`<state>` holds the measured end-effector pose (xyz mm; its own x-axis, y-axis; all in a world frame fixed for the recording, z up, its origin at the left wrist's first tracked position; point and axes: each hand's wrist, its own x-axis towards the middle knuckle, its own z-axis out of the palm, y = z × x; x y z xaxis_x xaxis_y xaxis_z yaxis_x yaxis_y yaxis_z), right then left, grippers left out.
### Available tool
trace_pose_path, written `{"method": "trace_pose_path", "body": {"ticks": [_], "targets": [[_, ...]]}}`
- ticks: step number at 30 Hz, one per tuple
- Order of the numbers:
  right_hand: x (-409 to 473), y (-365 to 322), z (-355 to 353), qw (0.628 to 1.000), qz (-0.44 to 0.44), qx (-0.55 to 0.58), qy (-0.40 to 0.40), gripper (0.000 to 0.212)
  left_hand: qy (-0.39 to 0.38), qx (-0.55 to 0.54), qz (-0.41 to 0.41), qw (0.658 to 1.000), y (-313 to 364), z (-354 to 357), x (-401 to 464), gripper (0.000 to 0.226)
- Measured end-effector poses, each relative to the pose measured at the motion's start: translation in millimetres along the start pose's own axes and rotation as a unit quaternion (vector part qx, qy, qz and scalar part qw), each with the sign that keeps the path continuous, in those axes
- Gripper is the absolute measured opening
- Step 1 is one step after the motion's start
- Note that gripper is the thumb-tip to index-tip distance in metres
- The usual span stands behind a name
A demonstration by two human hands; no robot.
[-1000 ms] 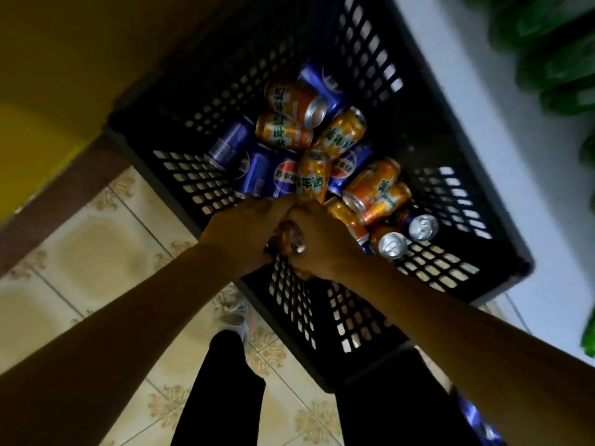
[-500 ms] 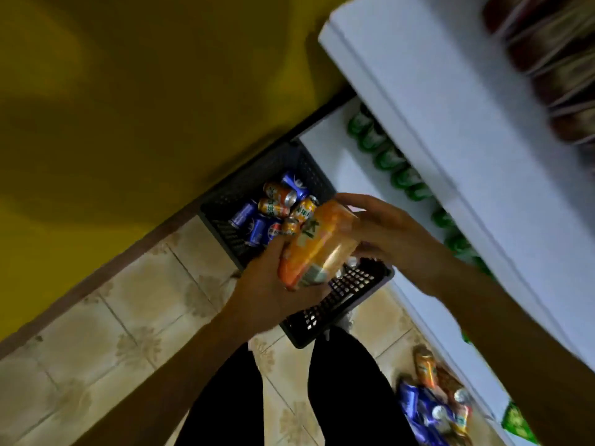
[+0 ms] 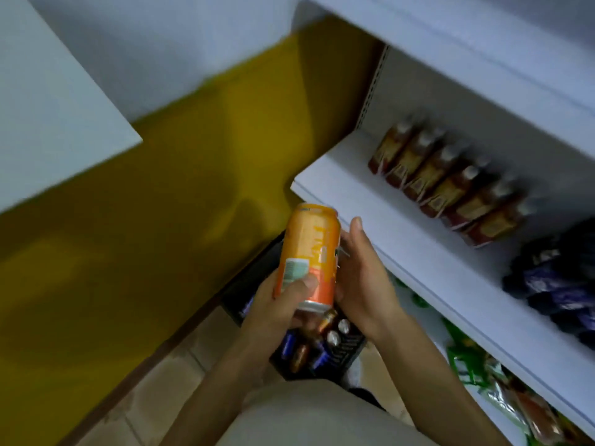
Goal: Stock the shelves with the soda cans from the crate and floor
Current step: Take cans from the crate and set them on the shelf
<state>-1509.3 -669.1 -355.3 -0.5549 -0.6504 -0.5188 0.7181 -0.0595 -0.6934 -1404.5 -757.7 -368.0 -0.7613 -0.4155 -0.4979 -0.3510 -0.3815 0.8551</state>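
Note:
An orange soda can [image 3: 309, 252] stands nearly upright in the air, just left of the white shelf's [image 3: 409, 233] front corner. My left hand [image 3: 277, 310] grips its lower part, thumb across the label. My right hand [image 3: 363, 278] lies against the can's right side with its fingers straight and pointing up. Below the hands, the black crate [image 3: 347, 349] on the floor holds several blue and orange cans [image 3: 322, 342], partly hidden by my hands.
A row of brown bottles [image 3: 450, 185] stands at the back of the shelf, with dark blue packs [image 3: 560, 278] to the right. Green packets [image 3: 467, 358] fill the shelf below. A yellow wall [image 3: 145, 220] rises on the left above the tiled floor [image 3: 154, 397].
The view has swung up from the crate to the shelf. The orange can has risen out of the crate and turned upright, now beside the shelf's front corner.

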Motion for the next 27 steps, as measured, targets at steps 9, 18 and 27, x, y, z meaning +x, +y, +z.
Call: {"method": "trace_pose_path", "body": {"ticks": [9,18,27], "targets": [[-40,-33,39,0.98,-0.193,0.008,0.052,0.065,0.084,0.448,0.283,0.844,59,1,-34,0.084],[-77,-77,28,0.967,-0.253,-0.033,0.017,0.081,-0.18,0.088,0.213,0.956,92,20,-32,0.068],[-175,-216,-7,0.662,-0.321,-0.661,0.146,0.078,-0.223,0.112,0.325,0.912,140,119,-5,0.071]]}}
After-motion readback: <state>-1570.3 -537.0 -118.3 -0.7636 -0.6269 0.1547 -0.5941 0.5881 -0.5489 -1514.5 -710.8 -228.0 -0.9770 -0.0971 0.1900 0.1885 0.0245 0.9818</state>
